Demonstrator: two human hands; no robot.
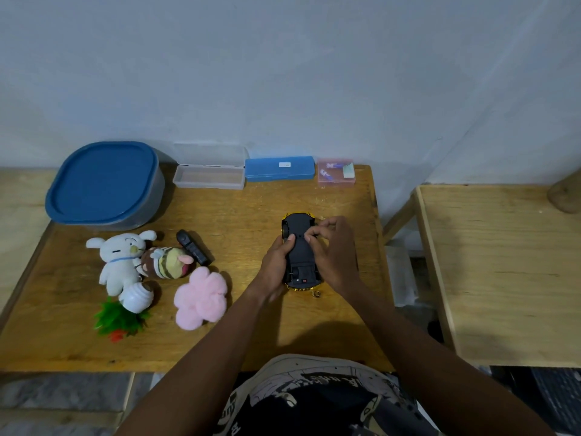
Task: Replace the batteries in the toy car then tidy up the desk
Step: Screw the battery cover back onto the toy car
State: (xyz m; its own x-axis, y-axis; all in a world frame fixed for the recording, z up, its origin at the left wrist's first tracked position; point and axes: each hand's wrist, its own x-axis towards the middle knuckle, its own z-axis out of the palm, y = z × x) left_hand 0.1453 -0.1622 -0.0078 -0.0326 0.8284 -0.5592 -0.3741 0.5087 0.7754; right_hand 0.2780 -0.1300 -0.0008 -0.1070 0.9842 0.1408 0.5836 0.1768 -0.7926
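Observation:
A yellow toy car (299, 247) lies upside down on the wooden desk (245, 328), its black underside facing up. My left hand (276, 265) grips the car's left side, thumb pressed on the underside. My right hand (333, 250) holds the car's right side, and its fingertips pinch at the middle of the underside. A small pink box (336, 172) with purple batteries inside stands at the back right of the desk. What is under my right fingertips is hidden.
A big blue-lidded tub (103, 184), an open clear case (209, 176) and a blue case (279, 169) line the back. A black remote (193, 247), plush toys (122, 262), a pink plush flower (201, 297) and a white bulb (138, 295) lie left. A second table (509, 272) stands right.

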